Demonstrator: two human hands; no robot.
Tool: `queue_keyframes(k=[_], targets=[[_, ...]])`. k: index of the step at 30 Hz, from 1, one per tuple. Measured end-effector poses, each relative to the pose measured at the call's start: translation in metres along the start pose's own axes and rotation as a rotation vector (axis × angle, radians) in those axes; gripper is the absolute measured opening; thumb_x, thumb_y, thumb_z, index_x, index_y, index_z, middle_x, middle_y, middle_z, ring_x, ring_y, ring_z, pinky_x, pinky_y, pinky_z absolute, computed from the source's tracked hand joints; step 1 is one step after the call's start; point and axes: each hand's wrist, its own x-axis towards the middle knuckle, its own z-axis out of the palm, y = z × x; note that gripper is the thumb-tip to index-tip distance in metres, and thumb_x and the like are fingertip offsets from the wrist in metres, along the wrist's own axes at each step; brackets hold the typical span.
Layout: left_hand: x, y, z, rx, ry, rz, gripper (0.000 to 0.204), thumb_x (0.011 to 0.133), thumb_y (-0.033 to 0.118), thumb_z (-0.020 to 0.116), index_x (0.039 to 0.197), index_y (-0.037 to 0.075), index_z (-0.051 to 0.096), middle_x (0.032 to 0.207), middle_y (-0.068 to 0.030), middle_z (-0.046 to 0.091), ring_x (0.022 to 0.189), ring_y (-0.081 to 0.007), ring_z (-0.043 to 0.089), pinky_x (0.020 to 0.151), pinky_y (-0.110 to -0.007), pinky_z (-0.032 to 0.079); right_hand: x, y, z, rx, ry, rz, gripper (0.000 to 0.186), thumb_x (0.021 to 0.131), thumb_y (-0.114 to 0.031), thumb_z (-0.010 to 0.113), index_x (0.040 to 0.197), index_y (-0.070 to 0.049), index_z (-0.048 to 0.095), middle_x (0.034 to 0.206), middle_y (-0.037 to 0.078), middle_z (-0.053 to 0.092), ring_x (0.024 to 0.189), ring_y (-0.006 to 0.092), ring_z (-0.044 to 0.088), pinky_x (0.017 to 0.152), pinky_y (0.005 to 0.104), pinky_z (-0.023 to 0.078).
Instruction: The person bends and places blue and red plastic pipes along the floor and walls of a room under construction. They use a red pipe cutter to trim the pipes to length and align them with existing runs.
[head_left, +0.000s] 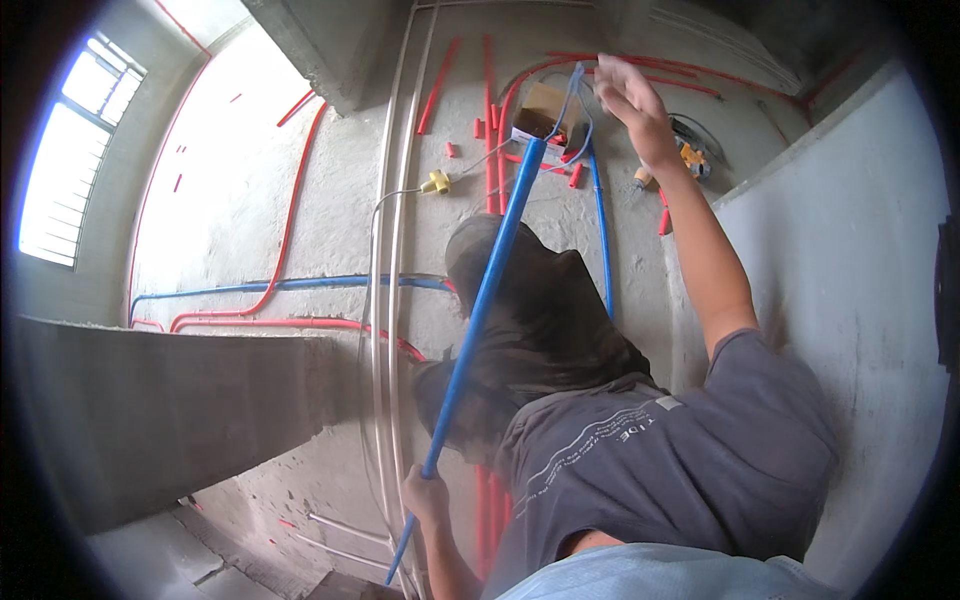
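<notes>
My left hand (426,497) is closed round a long blue pipe (484,300) near its lower part. The pipe slants up and to the right across my bent legs. At its upper end a pale blue cord (580,85) forms a loop. My right hand (632,105) is raised beside that loop, fingers loosely extended, holding nothing that I can see. Behind the pipe's top sits an open cardboard box (545,105) with short red pieces (575,175) around it.
Red, white and blue conduit lines (290,283) run over the grey floor. A yellow plug (436,182) lies on a cable; a yellow tool (693,160) is at right. A concrete ledge (200,400) is at left, a wall (800,260) at right, a barred window (80,150) upper left.
</notes>
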Motion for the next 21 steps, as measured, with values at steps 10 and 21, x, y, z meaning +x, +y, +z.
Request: queue_keyframes(k=[10,21], targets=[[-0.002,0.002,0.003,0.006,0.086,0.058,0.023,0.088,0.017,0.073,0.072,0.003,0.064,0.067,-0.0245,0.063,0.068,-0.0491,0.063,0.06,-0.055,0.047,-0.001,0.001,0.027,0.068,-0.22,-0.098,0.061,0.11,-0.049,0.047,0.148,-0.002,0.051,0.134,0.015,0.064,0.124,0.0243,0.063,0.114,0.0404,0.044],[0.04,0.044,-0.003,0.008,0.129,0.068,0.029,0.097,0.033,0.068,0.087,0.005,0.071,0.076,-0.0266,0.065,0.075,-0.0502,0.066,0.062,-0.055,0.049,-0.021,-0.06,0.058,-0.681,-0.145,-0.833,0.054,0.093,-0.035,0.077,0.138,-0.008,0.063,0.137,0.015,0.066,0.135,0.0309,0.056,0.118,0.049,0.039]])
